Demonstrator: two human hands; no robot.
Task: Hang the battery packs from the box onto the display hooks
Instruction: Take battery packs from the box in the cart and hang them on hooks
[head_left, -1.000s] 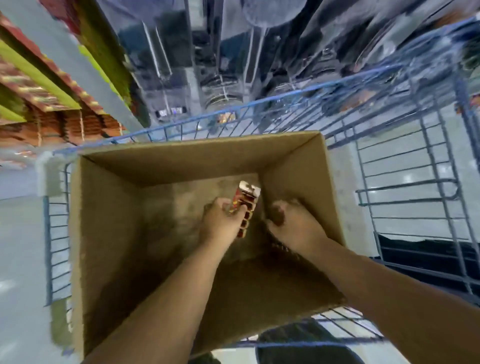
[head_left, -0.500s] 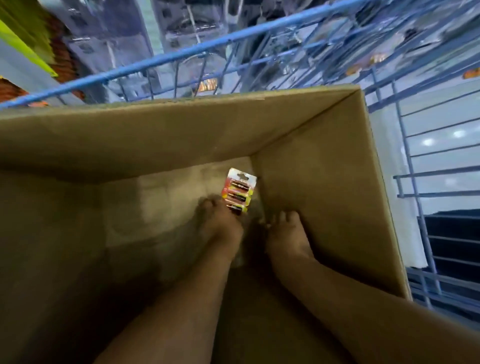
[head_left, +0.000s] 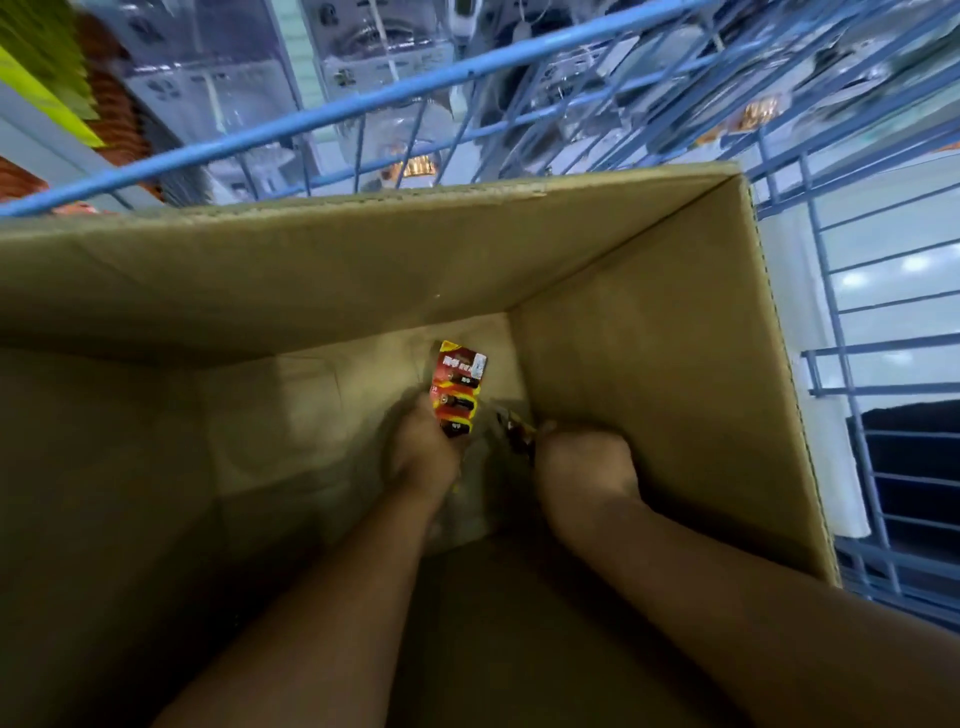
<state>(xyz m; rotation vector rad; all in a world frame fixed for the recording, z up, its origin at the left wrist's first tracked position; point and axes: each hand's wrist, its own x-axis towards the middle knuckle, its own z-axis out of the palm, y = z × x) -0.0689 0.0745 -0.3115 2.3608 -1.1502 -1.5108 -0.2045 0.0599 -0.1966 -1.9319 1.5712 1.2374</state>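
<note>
So the left hand (head_left: 423, 452) grips a battery pack (head_left: 458, 387) upright, long axis pointing away, deep in the box (head_left: 649, 374); right hand (head_left: 587, 462) curls onto another pack (head_left: 514, 428) just beside.

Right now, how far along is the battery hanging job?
Nothing shows as hung: no display hooks are in view. In hand: the left hand grips a red battery pack deep in the cardboard box, and the right hand is curled on another pack at the bottom. Left to do: lift them out and hang them.
</note>
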